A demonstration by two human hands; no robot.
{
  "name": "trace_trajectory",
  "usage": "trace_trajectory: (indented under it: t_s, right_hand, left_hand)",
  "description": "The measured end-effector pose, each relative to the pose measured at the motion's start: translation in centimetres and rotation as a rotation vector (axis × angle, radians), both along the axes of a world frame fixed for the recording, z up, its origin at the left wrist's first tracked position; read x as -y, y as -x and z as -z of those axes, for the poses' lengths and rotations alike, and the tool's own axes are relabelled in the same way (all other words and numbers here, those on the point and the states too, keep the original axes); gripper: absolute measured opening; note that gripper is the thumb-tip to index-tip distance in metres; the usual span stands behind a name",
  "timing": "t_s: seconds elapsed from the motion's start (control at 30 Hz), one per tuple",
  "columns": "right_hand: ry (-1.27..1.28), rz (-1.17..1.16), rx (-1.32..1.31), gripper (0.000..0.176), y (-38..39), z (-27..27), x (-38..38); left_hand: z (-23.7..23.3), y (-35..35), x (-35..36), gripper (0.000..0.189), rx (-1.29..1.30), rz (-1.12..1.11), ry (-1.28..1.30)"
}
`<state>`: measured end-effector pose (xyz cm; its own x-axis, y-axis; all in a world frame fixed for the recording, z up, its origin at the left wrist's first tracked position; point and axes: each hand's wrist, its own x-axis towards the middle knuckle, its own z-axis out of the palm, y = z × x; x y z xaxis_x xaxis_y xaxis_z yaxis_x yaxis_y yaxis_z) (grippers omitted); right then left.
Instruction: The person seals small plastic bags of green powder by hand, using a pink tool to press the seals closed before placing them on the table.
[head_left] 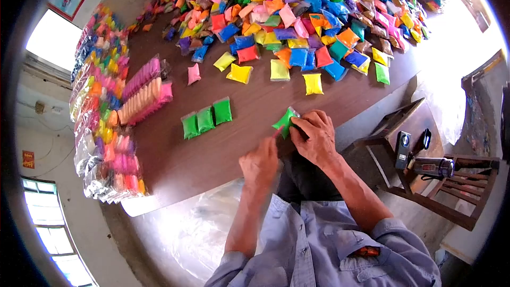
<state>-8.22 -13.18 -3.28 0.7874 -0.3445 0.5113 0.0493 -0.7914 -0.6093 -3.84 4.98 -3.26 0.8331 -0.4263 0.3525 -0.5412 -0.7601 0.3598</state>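
A small clear packet with green filling [287, 120] is near the table's front edge. My right hand [314, 134] pinches its right side between thumb and fingers. Left of it, my left hand [258, 163] is closed, slightly blurred, around a thin reddish stick-like thing [278, 131] whose tip reaches the packet's lower left. Most of that thing is hidden in the fist, so its kind cannot be made out. Three more green packets [205, 119] lie side by side in a row to the left.
A large heap of mixed-colour packets [297, 16] covers the back of the brown table [244, 143]. Stacked rows of packets [143, 95] line the left edge. At right stands a wooden stool or chair [414, 122] with a flask [433, 167] and a small dark device [403, 149].
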Motion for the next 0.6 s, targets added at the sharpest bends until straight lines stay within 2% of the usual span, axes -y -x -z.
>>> trace_trajectory:
  t_s: [0.17,0.33,0.5,0.6]
  right_hand:
    - [0.003,-0.013,0.006,0.022,-0.2,0.5,0.0]
    - [0.013,-0.043,-0.024,0.027,0.2,0.3,0.0]
    - [0.069,-0.073,-0.085,0.045,0.3,-1.8,-1.4]
    - [0.155,-0.122,-0.1,0.049,0.3,-1.9,-2.1]
  left_hand:
    - [0.3,-1.2,-4.0,0.007,-0.011,-0.117,0.025]
    - [-0.3,-1.5,-8.9,0.004,0.023,-0.287,0.19]
    - [1.4,-3.8,-16.7,0.005,0.127,-0.487,0.315]
    - [1.8,-4.6,-20.4,0.009,0.112,-0.581,0.322]
